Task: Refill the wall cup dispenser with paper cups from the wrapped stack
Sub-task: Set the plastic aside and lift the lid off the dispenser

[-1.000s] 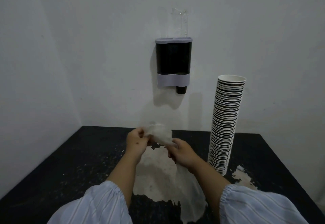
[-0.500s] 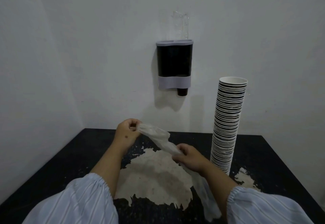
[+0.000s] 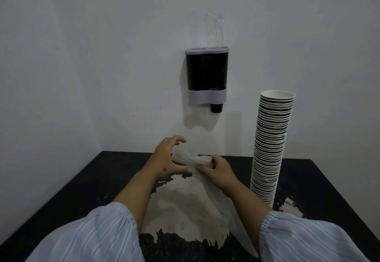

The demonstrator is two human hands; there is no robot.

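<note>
Cup stack [image 3: 271,148] unwrapped, upright on worktop [image 3: 320,187]. Wrapper [image 3: 192,158] pinched in right hand [image 3: 216,172] fingers; left hand [image 3: 166,158] fingers spread. Next: ditch wrapper, load dispenser [image 3: 206,76].

Dispenser [image 3: 206,76] on wall, cup stack [image 3: 270,148] right on table [image 3: 320,189]
</note>
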